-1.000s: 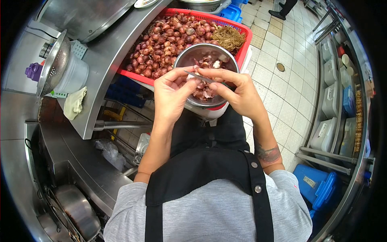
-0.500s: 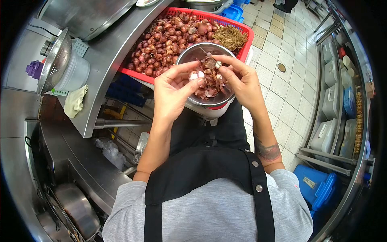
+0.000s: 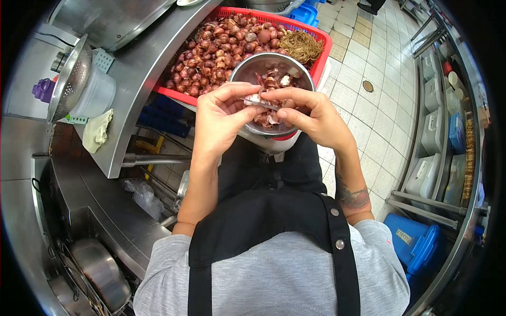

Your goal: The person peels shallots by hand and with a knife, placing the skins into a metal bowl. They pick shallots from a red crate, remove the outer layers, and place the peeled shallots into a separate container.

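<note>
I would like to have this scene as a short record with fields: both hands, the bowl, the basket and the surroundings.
Left hand: holds a pale bulb between thumb and fingers
Right hand: holds a small knife, its blade at the bulb; exact contact unclear
Metal bowl: below the hands, containing reddish peelings
Red basket: behind the bowl, with many red-skinned bulbs and a fibrous bundle
Left side: steel counter, pale cloth at its edge
Right side: tiled floor
</note>
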`<act>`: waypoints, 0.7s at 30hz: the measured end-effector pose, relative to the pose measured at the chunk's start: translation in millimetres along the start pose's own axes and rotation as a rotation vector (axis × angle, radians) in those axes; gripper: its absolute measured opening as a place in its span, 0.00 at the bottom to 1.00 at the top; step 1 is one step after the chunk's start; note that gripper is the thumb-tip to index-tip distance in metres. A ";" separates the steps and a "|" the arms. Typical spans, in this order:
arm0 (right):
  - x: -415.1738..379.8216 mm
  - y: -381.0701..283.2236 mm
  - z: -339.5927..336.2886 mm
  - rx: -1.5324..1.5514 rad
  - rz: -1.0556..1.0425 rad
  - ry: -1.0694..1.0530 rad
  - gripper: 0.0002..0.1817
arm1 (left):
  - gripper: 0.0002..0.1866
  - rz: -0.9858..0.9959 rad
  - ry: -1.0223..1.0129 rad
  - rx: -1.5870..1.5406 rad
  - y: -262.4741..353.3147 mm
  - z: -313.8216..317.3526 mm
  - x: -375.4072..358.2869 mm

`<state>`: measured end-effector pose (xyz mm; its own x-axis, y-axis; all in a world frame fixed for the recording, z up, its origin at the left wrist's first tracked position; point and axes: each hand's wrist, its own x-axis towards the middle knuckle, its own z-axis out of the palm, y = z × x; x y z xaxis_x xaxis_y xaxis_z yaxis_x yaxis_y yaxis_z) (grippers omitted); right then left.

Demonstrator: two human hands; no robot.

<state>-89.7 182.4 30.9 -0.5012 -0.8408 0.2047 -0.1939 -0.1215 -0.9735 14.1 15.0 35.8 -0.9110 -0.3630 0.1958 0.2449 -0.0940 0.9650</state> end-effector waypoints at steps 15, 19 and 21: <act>5.8 13.4 -2.0 -0.002 0.085 0.286 0.15 | 0.22 -0.101 0.034 -0.164 -13.8 -2.1 6.6; 4.8 8.0 2.7 -0.001 0.062 0.251 0.17 | 0.23 -0.132 0.025 -0.269 -15.9 -2.2 9.1; 2.0 -5.9 3.1 0.126 0.140 0.154 0.18 | 0.23 -0.133 0.030 -0.317 -20.3 -3.9 8.7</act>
<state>-87.0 179.8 36.7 -0.6403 -0.7649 0.0706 -0.0116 -0.0822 -0.9965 2.5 10.1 17.3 -0.9327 -0.3552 0.0622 0.2200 -0.4238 0.8786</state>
